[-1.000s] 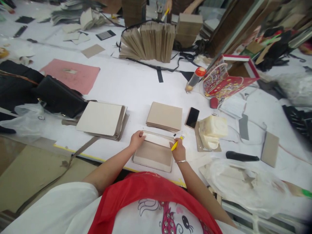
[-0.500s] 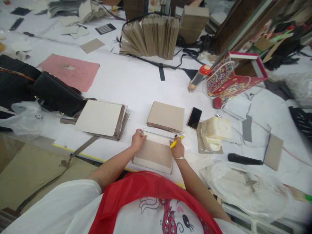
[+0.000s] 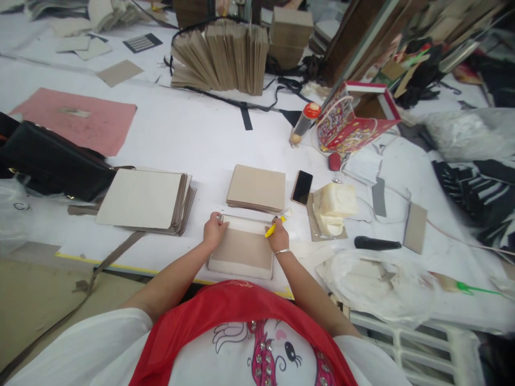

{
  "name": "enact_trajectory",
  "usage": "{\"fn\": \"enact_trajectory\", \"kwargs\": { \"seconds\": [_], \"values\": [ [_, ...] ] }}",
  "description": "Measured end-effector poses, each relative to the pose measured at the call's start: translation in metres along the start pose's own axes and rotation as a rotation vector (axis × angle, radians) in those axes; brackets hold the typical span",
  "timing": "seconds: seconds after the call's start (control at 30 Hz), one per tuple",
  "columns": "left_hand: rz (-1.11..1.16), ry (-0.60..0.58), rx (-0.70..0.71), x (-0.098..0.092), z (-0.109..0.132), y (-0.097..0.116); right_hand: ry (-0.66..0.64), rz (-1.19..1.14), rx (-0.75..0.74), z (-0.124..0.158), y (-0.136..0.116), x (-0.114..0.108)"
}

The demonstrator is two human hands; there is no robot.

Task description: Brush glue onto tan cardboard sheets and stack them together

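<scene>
A flat grey-brown board panel (image 3: pixel 241 250) with rounded corners and a paler strip along its far side lies at the table's front edge. My left hand (image 3: pixel 214 230) pinches its far left corner between thumb and fingers. At the far right corner, my right hand (image 3: pixel 279 237) is closed round a slim yellow-handled tool (image 3: pixel 274 227) whose working end is too blurred to name. Those right fingers also touch the panel's edge. Just beyond is a short stack of brown boards (image 3: pixel 257 185). To the left sits a stack of larger pale boards (image 3: pixel 140 199).
Right of the stacks lie a phone (image 3: pixel 302 187), a cream-coloured block (image 3: pixel 335 201) on a board, and a black-handled item (image 3: pixel 377 243). A red paper bag (image 3: pixel 354 120) and red-capped bottle (image 3: pixel 304 124) stand farther back. A black bag (image 3: pixel 56 161) rests at left.
The view has swung to the right, so everything appears farther left. Both hands keep their places at the panel's far corners, and the yellow-handled tool stays in the right hand.
</scene>
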State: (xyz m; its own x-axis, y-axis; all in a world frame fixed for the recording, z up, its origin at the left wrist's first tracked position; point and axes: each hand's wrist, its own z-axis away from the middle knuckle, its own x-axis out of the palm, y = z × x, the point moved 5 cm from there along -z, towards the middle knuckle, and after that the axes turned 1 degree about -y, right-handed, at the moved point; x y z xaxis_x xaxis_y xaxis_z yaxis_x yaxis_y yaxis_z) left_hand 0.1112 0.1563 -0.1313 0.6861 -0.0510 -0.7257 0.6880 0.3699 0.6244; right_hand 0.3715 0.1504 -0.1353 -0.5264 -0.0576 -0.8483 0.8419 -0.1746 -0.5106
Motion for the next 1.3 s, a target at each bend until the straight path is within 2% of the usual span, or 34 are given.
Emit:
{"fn": "enact_trajectory", "kwargs": {
  "seconds": [0.07,0.13,0.2,0.23,0.33,0.4,0.43,0.5,0.63,0.7,0.83,0.97,1.13,1.3],
  "values": [
    [-0.049,0.025,0.038,-0.003,0.002,0.001,0.058,0.011,-0.002,0.001,0.003,-0.005],
    [-0.139,0.094,0.141,-0.009,0.008,0.004,0.164,0.034,-0.023,0.005,0.007,-0.013],
    [-0.251,0.146,0.315,-0.011,0.018,0.011,0.253,0.073,-0.102,0.013,0.006,-0.016],
    [-0.305,0.133,0.424,-0.009,0.025,0.016,0.272,0.096,-0.171,0.018,0.002,-0.015],
    [-0.436,-0.043,0.716,0.010,0.044,0.026,0.200,0.157,-0.475,0.035,-0.023,0.003],
    [-0.505,-0.163,0.803,0.021,0.052,0.026,0.116,0.193,-0.647,0.047,-0.039,0.019],
    [-0.534,-0.192,0.803,0.022,0.053,0.022,0.082,0.214,-0.693,0.052,-0.043,0.024],
    [-0.577,-0.195,0.752,0.017,0.051,0.011,0.052,0.262,-0.692,0.058,-0.042,0.029],
    [-0.604,-0.089,0.601,-0.011,0.043,-0.014,0.072,0.319,-0.551,0.059,-0.021,0.020],
    [-0.586,-0.044,0.603,-0.018,0.042,-0.016,0.106,0.315,-0.505,0.057,-0.019,0.016],
    [-0.569,-0.066,0.708,-0.003,0.042,0.000,0.130,0.328,-0.532,0.051,-0.043,0.024],
    [-0.601,-0.123,0.726,0.013,0.039,0.007,0.118,0.409,-0.603,0.053,-0.059,0.038],
    [-0.593,-0.156,0.763,0.010,0.040,0.004,0.056,0.439,-0.622,0.057,-0.053,0.040],
    [-0.598,-0.181,0.666,0.009,0.033,0.011,0.008,0.440,-0.587,0.050,-0.054,0.037]
  ]
}}
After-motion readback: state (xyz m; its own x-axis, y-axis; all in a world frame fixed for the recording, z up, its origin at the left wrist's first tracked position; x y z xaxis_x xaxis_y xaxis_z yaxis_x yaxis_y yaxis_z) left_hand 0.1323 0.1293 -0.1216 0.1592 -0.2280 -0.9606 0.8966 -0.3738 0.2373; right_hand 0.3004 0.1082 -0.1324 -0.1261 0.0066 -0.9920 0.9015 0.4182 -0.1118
